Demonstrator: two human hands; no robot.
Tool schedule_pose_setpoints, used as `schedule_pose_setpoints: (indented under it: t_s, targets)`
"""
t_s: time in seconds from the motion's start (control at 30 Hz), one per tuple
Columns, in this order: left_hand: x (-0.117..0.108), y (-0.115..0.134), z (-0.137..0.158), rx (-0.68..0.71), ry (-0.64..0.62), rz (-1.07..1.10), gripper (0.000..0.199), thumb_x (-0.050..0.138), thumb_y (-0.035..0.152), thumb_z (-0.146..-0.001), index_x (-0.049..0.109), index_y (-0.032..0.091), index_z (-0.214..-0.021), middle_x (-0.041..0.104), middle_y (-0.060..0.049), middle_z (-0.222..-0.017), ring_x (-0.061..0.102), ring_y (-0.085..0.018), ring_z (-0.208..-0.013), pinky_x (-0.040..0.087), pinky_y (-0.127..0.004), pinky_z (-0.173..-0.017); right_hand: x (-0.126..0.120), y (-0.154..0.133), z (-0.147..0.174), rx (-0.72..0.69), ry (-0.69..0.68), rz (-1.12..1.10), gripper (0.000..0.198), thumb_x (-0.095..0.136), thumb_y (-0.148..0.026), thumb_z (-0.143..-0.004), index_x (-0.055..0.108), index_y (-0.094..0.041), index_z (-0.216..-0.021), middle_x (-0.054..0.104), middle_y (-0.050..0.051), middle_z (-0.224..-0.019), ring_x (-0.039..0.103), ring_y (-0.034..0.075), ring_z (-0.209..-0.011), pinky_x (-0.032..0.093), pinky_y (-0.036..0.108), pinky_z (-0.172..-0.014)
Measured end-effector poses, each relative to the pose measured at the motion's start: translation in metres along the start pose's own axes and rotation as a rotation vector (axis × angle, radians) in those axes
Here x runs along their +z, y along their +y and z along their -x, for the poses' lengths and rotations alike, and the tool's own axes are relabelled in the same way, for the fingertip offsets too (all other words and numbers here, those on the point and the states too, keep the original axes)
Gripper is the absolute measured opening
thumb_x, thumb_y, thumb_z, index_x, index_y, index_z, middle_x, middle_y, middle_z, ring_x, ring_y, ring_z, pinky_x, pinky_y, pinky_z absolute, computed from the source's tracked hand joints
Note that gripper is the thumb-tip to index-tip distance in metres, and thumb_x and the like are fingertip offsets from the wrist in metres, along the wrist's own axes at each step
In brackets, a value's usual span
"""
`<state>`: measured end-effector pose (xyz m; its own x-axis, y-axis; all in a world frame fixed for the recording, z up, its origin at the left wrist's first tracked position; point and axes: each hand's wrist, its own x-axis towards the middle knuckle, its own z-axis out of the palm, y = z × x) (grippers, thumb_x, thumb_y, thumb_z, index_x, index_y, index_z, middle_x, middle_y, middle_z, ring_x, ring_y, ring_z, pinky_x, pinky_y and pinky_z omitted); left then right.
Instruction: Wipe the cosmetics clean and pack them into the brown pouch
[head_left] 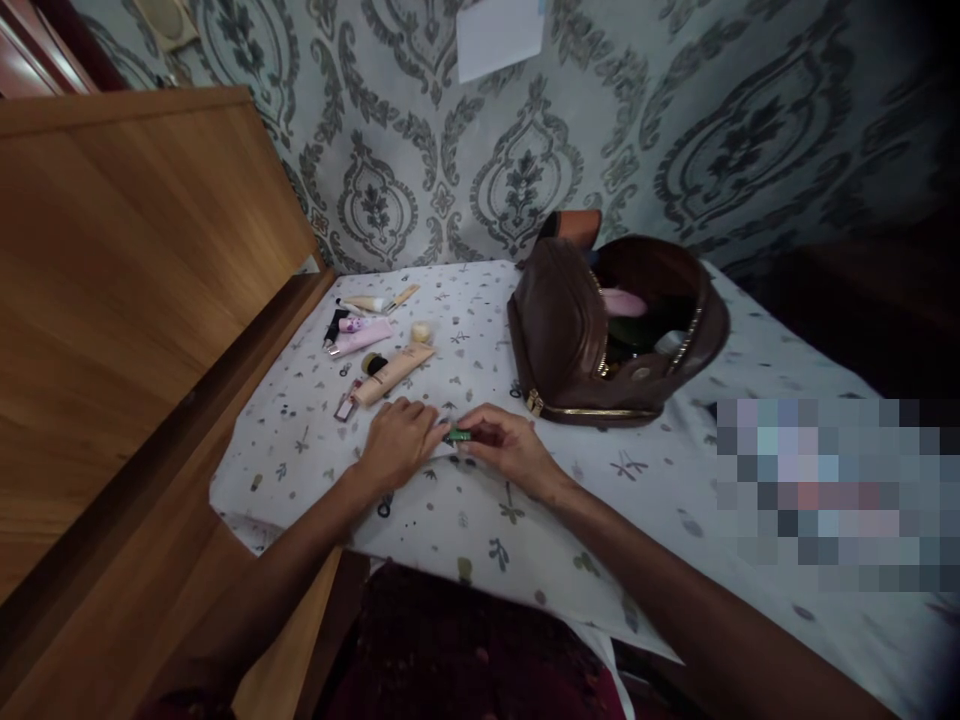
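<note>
A small green cylinder-like item (458, 436), too small to name, sits between my two hands just above the cloth. My right hand (517, 455) pinches its right end with thumb and fingers. My left hand (397, 442) is closed, its thumb and fingertips meeting the item's other end; part of the grip is hidden. Just beyond the left hand lie a beige squeeze tube (395, 375) and a small clear-and-pink bottle (348, 400). Right of the hands stands a brown cosmetic bag (559, 325), unzipped, with a pink item (624, 302) and others inside.
Farther left lie pink tubes (361, 338), a cream tube (364, 303), a black tube (334, 328) and a small round yellowish pot (421, 332). A wooden panel (150, 240) borders the left side. Patterned wallpaper (420, 120) rises behind the table cloth (465, 300).
</note>
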<state>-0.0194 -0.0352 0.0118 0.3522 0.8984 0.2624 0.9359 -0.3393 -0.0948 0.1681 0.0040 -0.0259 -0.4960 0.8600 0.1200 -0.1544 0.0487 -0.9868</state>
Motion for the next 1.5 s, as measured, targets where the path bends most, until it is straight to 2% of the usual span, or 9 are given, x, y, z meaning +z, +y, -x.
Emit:
schedule_pose_setpoints:
  t_s: [0.2,0.43,0.6,0.7,0.87,1.03,1.2,1.33,1.5]
  targets:
    - [0.007,-0.04,0.031,-0.134,0.044,0.046,0.033,0.037,0.036,-0.102,0.062,0.017,-0.088,0.066,-0.008,-0.087,0.06,-0.024,-0.091,0.045,-0.035,-0.078,-0.002,-0.003,-0.001,0.131,0.011,-0.05,0.039,0.083,-0.028,-0.062,0.068,-0.019,-0.097,0.071,0.002,-0.085,0.067,0.017,-0.081,0.053,0.036,-0.084]
    - [0.008,-0.046,0.04,-0.173,0.082,-0.001,0.033,0.037,0.032,-0.102,0.061,0.019,-0.083,0.067,-0.006,-0.084,0.06,-0.022,-0.086,0.044,-0.031,-0.071,-0.001,-0.002,-0.002,0.207,0.074,-0.011,0.033,0.084,-0.037,-0.061,0.073,-0.017,-0.086,0.071,0.003,-0.08,0.065,0.016,-0.075,0.053,0.035,-0.08]
    - [-0.011,-0.032,0.021,-0.154,0.156,-0.095,0.04,0.038,0.034,-0.102,0.061,0.019,-0.073,0.07,-0.007,-0.075,0.061,-0.024,-0.085,0.043,-0.033,-0.072,0.001,-0.003,-0.001,0.135,0.014,-0.045,0.035,0.086,-0.035,-0.06,0.072,-0.019,-0.087,0.071,0.001,-0.078,0.065,0.015,-0.071,0.054,0.031,-0.072]
    - [-0.018,-0.009,0.007,-0.059,0.172,-0.043,0.036,0.038,0.034,-0.102,0.064,0.018,-0.082,0.07,-0.007,-0.08,0.061,-0.024,-0.087,0.044,-0.034,-0.075,0.001,-0.003,0.001,0.127,-0.048,-0.067,0.039,0.084,-0.037,-0.062,0.071,-0.02,-0.095,0.069,0.0,-0.077,0.066,0.015,-0.066,0.055,0.029,-0.06]
    - [-0.016,0.017,-0.001,0.062,-0.025,0.006,0.038,0.04,0.047,-0.099,0.061,0.016,-0.098,0.07,-0.009,-0.088,0.061,-0.026,-0.088,0.044,-0.037,-0.076,0.001,0.0,0.001,0.099,-0.046,-0.075,0.04,0.084,-0.034,-0.06,0.07,-0.02,-0.094,0.07,0.0,-0.08,0.064,0.014,-0.062,0.056,0.03,-0.062]
    - [-0.013,-0.013,0.023,-0.004,-0.114,0.017,0.045,0.042,0.059,-0.094,0.058,0.017,-0.093,0.067,-0.009,-0.086,0.061,-0.026,-0.085,0.045,-0.036,-0.074,0.001,-0.002,0.0,0.103,-0.053,-0.029,0.038,0.084,-0.03,-0.06,0.07,-0.019,-0.093,0.07,0.002,-0.078,0.065,0.014,-0.066,0.056,0.031,-0.07]
    - [-0.008,-0.049,0.06,-0.041,-0.098,0.088,0.05,0.05,0.064,-0.089,0.055,0.018,-0.107,0.064,-0.008,-0.097,0.06,-0.026,-0.094,0.047,-0.035,-0.078,0.004,-0.007,0.002,0.156,-0.042,-0.038,0.034,0.081,-0.041,-0.065,0.07,-0.019,-0.089,0.07,0.003,-0.074,0.067,0.016,-0.067,0.055,0.031,-0.067]
    - [-0.003,-0.056,0.074,-0.092,-0.118,0.055,0.048,0.053,0.065,-0.087,0.055,0.019,-0.098,0.063,-0.008,-0.098,0.059,-0.026,-0.095,0.048,-0.034,-0.072,0.005,-0.004,0.001,0.142,-0.01,-0.012,0.035,0.082,-0.045,-0.064,0.069,-0.019,-0.084,0.069,0.001,-0.07,0.066,0.016,-0.063,0.055,0.032,-0.065]
    - [0.0,-0.054,0.069,-0.139,-0.108,0.137,0.035,0.04,0.049,-0.099,0.056,0.019,-0.092,0.064,-0.008,-0.094,0.06,-0.025,-0.092,0.048,-0.035,-0.075,0.003,-0.001,0.001,0.141,-0.006,0.03,0.04,0.082,-0.044,-0.065,0.07,-0.018,-0.094,0.07,0.001,-0.07,0.065,0.016,-0.063,0.054,0.033,-0.066]
